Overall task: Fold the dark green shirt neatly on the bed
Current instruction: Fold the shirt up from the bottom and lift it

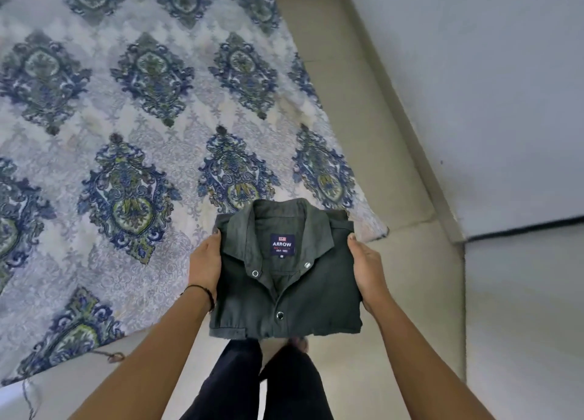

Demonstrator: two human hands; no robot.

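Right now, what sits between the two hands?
In the head view, only the folded dark green shirt, held between the left hand and right hand.

You're looking at a beige tiled floor (373,141), a pale grey wall (474,71), a blue-patterned bed cover (126,103).

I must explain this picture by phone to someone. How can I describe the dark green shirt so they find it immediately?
Start from the bed with the blue and green patterned cover; at its near corner, a person's left hand and right hand hold a small folded square between them. That is the dark green shirt, collar up. It alone is plain dark cloth, with metal snaps and a navy ARROW label.
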